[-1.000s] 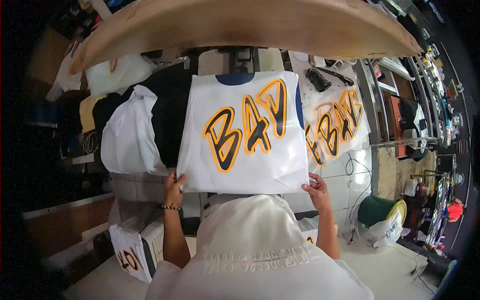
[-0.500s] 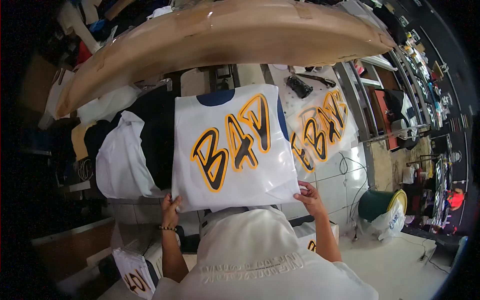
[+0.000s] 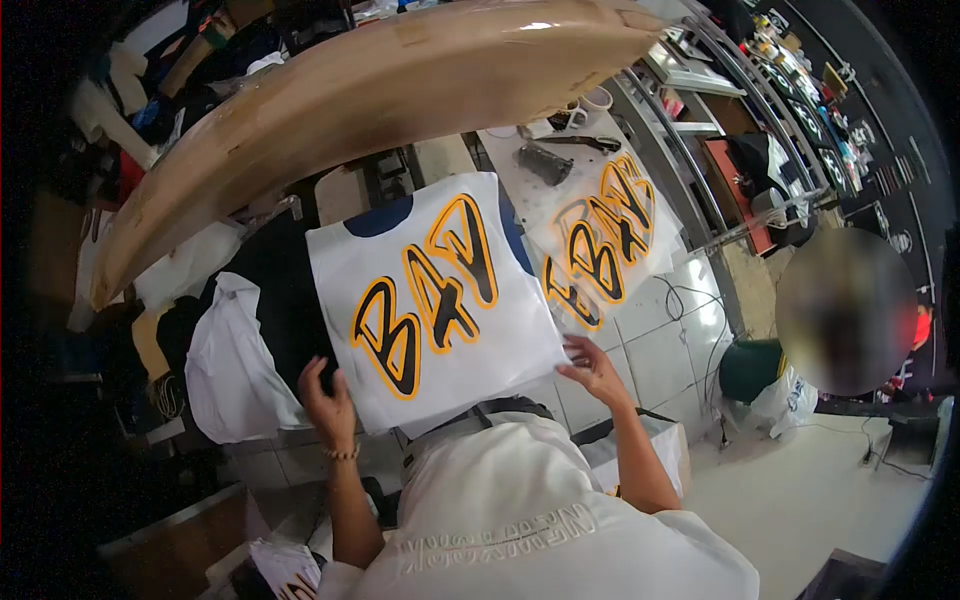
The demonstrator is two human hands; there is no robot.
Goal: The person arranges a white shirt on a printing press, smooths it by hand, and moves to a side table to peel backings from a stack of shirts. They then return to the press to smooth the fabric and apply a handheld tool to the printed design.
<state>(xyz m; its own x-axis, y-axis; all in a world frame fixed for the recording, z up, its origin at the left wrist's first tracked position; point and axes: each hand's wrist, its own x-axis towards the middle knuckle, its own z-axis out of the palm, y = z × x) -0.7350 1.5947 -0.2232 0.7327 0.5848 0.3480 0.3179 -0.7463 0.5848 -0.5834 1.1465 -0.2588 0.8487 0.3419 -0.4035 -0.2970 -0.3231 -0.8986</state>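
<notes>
A white T-shirt (image 3: pixel 455 365) with a dark blue collar lies flat on the work surface in front of me. It carries the letters "BAD" in black with orange outlines. My left hand (image 3: pixel 328 405) is beside the shirt's lower left edge, fingers apart and holding nothing. At the lower right corner is my right hand (image 3: pixel 594 374), its thumb and fingers apart around the edge; any light contact is hard to make out. Just right of the shirt, clear sheets (image 3: pixel 600 250) with the same lettering lie overlapping.
A long brown taped cardboard piece (image 3: pixel 330 110) arches across the far side. White cloth (image 3: pixel 235 360) lies at the left. Behind the sheets are a dark roll (image 3: pixel 545 163) and a metal frame (image 3: pixel 690 130). A green bin (image 3: pixel 750 370) and white plastic bag (image 3: pixel 788 403) stand at the right.
Both hands pinched the lower corners of the shirt or its glossy covering before. The left hand has let go and opened; the right hand's fingers have spread. The view has shifted and turned.
</notes>
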